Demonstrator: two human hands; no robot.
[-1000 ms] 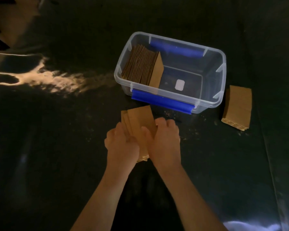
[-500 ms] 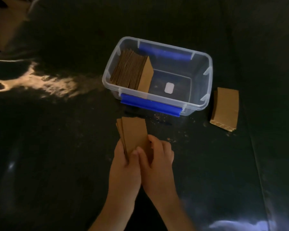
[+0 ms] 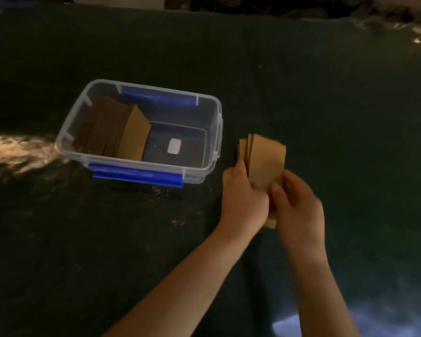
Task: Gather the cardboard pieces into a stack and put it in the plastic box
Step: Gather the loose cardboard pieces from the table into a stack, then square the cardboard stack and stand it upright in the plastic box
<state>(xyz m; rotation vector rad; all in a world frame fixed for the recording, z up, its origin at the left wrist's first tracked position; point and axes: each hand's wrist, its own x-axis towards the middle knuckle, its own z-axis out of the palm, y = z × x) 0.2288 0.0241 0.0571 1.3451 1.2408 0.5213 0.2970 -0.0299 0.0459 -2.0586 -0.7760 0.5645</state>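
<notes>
A clear plastic box (image 3: 212, 152) with blue latches stands on the dark table. Inside, a row of brown cardboard pieces (image 3: 112, 128) leans against its left end. Just right of the box, both hands hold a small stack of cardboard pieces (image 3: 265, 159), slightly fanned at the top. My left hand (image 3: 243, 198) grips the stack's left side and my right hand (image 3: 299, 210) grips its lower right. A corner of cardboard (image 3: 272, 224) shows below the hands. The loose pile that lay right of the box earlier does not show apart from the held stack.
The box's right half holds only a white label (image 3: 174, 146) on its floor. Cardboard crumbs (image 3: 178, 222) dot the dark table in front of the box. A bright light patch (image 3: 12, 152) lies on the table at the left.
Both hands carried the cardboard stack from in front of the box over to its right side, where the loose pile lay. The view swung right.
</notes>
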